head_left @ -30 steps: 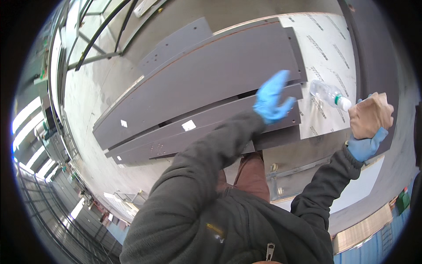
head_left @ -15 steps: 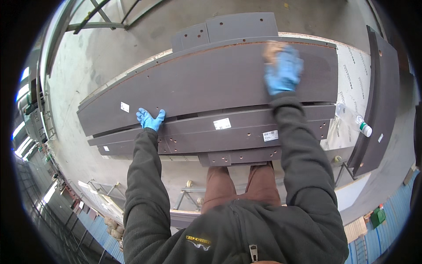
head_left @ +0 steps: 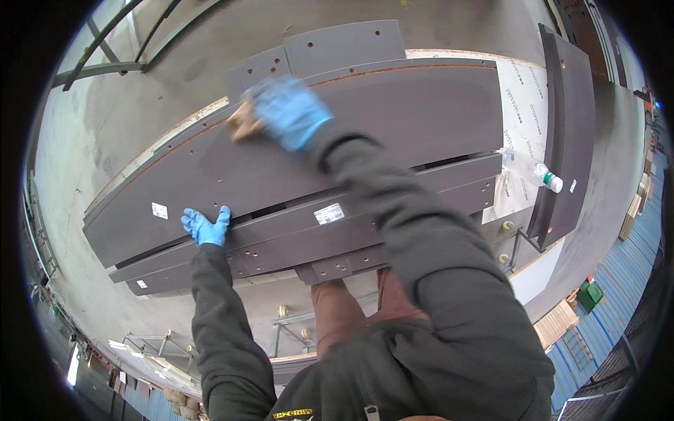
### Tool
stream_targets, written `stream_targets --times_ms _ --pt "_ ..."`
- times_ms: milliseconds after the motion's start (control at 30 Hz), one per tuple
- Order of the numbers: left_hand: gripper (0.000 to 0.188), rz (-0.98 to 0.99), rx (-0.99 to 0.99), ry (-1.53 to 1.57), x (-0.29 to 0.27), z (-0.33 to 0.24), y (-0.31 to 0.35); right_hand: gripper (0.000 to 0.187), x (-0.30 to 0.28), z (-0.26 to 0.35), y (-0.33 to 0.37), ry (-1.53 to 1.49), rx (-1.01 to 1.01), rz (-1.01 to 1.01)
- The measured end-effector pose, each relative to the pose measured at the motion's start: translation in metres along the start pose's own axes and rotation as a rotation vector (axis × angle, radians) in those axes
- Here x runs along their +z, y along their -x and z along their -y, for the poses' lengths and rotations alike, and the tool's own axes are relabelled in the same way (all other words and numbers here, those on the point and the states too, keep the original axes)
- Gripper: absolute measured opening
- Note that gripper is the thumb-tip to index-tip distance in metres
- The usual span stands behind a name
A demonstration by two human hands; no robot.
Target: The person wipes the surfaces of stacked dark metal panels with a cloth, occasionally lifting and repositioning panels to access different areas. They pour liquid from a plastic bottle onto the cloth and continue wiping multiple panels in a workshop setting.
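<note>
A long dark grey panel [head_left: 400, 105] lies flat across a stack of similar panels. My right hand [head_left: 286, 114], in a blue glove, is at its upper left part, smeared by motion. It is closed on a crumpled tan cloth [head_left: 244, 122], which is against the panel's surface. My left hand [head_left: 206, 226], gloved in blue too, rests with fingers spread on the panel's near edge. Nearer to me lies a narrower drilled panel [head_left: 435, 184] with a white label [head_left: 328, 214] on it.
On the right, a clear plastic bottle [head_left: 526, 167] with a white cap lies on a printed white sheet [head_left: 523, 105]. More dark panels [head_left: 572, 140] stand beyond it. Smaller drilled panels [head_left: 344, 49] stick out at the far side. A metal frame [head_left: 105, 68] is at upper left.
My right hand has swept with the cloth from the panel's right end to its left part. My left hand stays on the near edge; the whole view has shifted.
</note>
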State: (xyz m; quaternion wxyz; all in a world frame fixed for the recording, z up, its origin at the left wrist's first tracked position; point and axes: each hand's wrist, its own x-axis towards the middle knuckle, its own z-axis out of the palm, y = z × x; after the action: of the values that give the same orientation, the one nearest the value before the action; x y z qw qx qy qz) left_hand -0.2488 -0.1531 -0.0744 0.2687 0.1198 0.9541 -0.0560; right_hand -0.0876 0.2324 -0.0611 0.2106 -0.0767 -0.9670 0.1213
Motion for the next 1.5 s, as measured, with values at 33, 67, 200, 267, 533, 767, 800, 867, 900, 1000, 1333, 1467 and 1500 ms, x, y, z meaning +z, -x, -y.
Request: stream_targets --times_ms 33,67,200,267,533,767,800,867,900,1000,1333,1467,1500 --pt "0.142 -0.003 -0.003 0.000 -0.001 0.001 -0.001 0.042 -0.023 -0.038 0.026 0.046 0.028 -0.076" --pt "0.142 0.013 -0.004 -0.003 -0.002 0.001 -0.003 0.044 -0.046 -0.076 0.054 0.042 0.096 -0.031" --pt "0.142 0.019 -0.005 -0.008 -0.004 0.004 -0.006 0.038 -0.135 -0.224 0.158 0.328 0.277 -0.272" --pt "0.140 0.015 0.011 -0.016 -0.004 0.006 -0.008 0.036 -0.171 -0.279 0.198 0.322 0.579 -0.140" --pt "0.140 0.039 -0.035 -0.043 -0.002 0.010 -0.015 0.046 -0.154 -0.280 0.252 0.697 0.911 -0.102" --pt "0.141 0.021 0.001 -0.070 0.004 0.018 -0.020 0.044 -0.136 -0.088 0.179 0.175 0.706 0.138" --pt "0.141 0.016 0.000 -0.067 0.005 0.020 -0.021 0.046 -0.136 -0.075 0.175 0.177 0.637 0.130" --pt "0.141 0.011 0.018 -0.053 0.008 0.025 -0.022 0.049 -0.135 -0.067 0.177 0.048 0.648 0.181" --pt "0.141 0.015 0.002 -0.056 0.009 0.027 -0.024 0.049 -0.134 -0.077 0.180 0.099 0.632 0.188" --pt "0.141 -0.008 0.035 -0.059 0.011 0.033 -0.026 0.046 -0.138 -0.142 0.199 0.307 0.528 -0.027" --pt "0.143 -0.011 0.029 -0.050 0.008 0.030 -0.029 0.055 -0.183 -0.221 0.340 0.484 0.786 -0.274" --pt "0.144 0.003 -0.006 -0.042 0.011 0.027 -0.031 0.061 -0.154 -0.106 0.290 0.481 0.883 -0.137" --pt "0.144 0.015 -0.002 -0.045 0.012 0.026 -0.032 0.064 -0.138 -0.071 0.261 0.514 0.791 -0.064"
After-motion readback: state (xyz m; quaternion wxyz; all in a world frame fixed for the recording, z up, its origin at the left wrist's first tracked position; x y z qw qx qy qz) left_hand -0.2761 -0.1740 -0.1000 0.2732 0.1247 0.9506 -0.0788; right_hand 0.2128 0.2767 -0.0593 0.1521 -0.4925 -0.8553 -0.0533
